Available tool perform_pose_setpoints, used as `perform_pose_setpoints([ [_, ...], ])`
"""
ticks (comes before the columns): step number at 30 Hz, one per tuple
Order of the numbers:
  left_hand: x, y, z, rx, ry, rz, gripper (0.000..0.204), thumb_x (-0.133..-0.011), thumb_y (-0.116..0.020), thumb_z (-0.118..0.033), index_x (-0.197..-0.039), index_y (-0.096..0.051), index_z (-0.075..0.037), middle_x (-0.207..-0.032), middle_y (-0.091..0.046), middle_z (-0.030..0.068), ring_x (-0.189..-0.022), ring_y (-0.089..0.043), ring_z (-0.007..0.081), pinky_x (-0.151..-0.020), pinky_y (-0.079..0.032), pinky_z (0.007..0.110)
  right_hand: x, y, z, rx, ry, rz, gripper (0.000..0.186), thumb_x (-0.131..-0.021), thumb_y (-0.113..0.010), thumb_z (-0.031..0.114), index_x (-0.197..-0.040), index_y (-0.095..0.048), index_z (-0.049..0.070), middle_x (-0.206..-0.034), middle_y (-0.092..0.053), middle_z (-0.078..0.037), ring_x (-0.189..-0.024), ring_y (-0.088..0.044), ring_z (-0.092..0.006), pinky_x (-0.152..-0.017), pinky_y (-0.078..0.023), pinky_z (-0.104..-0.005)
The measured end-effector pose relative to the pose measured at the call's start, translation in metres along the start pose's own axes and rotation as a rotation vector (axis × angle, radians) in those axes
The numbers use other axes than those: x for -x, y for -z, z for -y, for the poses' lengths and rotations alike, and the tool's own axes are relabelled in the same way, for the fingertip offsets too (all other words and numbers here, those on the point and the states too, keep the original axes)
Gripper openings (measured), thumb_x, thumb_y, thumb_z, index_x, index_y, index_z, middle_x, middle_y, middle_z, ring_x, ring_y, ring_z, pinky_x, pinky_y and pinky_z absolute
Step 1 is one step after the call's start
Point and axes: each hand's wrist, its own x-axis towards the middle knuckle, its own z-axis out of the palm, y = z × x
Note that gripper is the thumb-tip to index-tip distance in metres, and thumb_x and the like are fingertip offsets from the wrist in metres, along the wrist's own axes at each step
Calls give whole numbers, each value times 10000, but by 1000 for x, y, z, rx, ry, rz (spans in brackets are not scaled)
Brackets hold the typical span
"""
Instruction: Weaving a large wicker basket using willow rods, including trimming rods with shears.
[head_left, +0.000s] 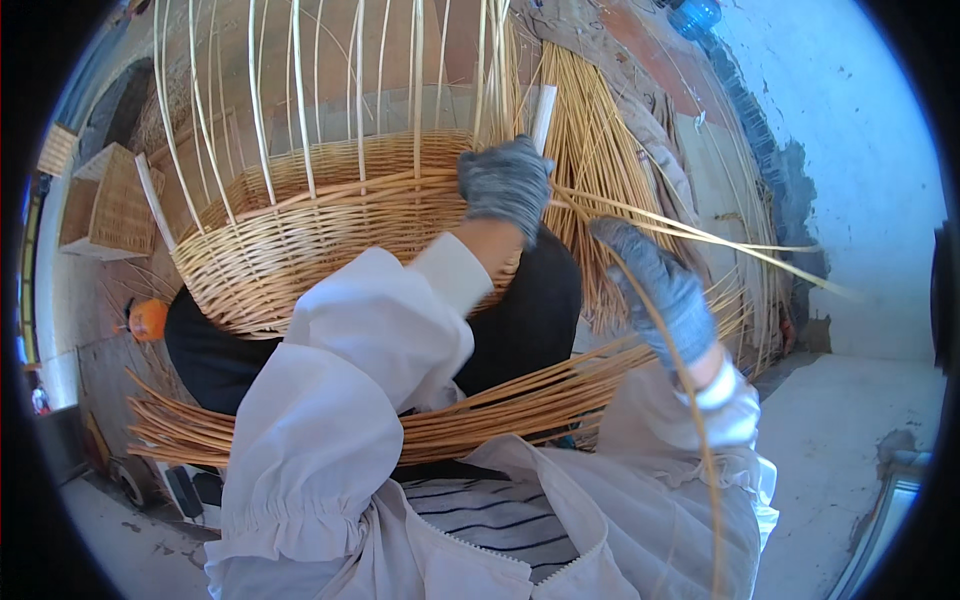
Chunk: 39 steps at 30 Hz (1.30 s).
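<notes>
A wicker basket (pixel 330 240) with tall pale upright stakes rests over dark-clad legs (pixel 540 310). My left hand (pixel 505 180), in a grey glove, is closed on the woven rim at the basket's right corner, where several loose rods (pixel 700 232) stick out rightward. My right hand (pixel 650 290), also gloved, is right of the basket with its fingers curled on a long tan rod (pixel 705 440) that runs from the corner down past my wrist. A bundle of brown rods (pixel 180 425) lies crosswise over my lap, beneath both forearms.
A large bundle of straw-coloured rods (pixel 600 150) lies on cloth at the upper right, beside a pale wall (pixel 860 150). A blue plastic bottle (pixel 692 18) stands at the top. At left are wicker boxes (pixel 115 200) and an orange object (pixel 148 320).
</notes>
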Motion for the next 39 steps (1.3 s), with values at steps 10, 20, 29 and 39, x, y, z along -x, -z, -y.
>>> perform_pose_setpoints([
  [10,13,-48,-40,-38,-661,137,255,-839,-558,-206,-965,-610,10,-833,-655,163,-815,-654,301,-748,-516,408,-159,-79,-99,-509,-355,528,464,-844,-655,357,-1081,-573,-34,-844,-680,-128,-751,-659,-180,-682,-552,-296],
  [20,31,103,121,898,103,-371,154,-907,-584,-162,-989,-579,-32,-930,-659,102,-811,-653,170,-589,-532,279,-118,-93,-96,-236,-155,311,550,-607,-851,340,-967,-614,-1,-805,-652,-140,-784,-648,-284,-731,-509,-370],
  [29,-138,67,-63,-358,-778,-210,417,-825,-609,-220,-1170,-547,5,-1232,-551,169,-1069,-580,241,-870,-486,352,-116,-129,-51,181,-622,-296,247,-831,-601,274,-891,-602,34,-823,-651,-191,-780,-642,-366,-726,-511,-454],
  [39,253,156,243,-152,-315,488,223,-861,-553,-214,-1024,-618,-77,-968,-613,118,-913,-621,247,-758,-512,353,-62,-107,-21,-403,-37,-480,345,-795,-697,197,-1067,-603,7,-981,-643,-118,-892,-603,-198,-803,-485,-291],
])
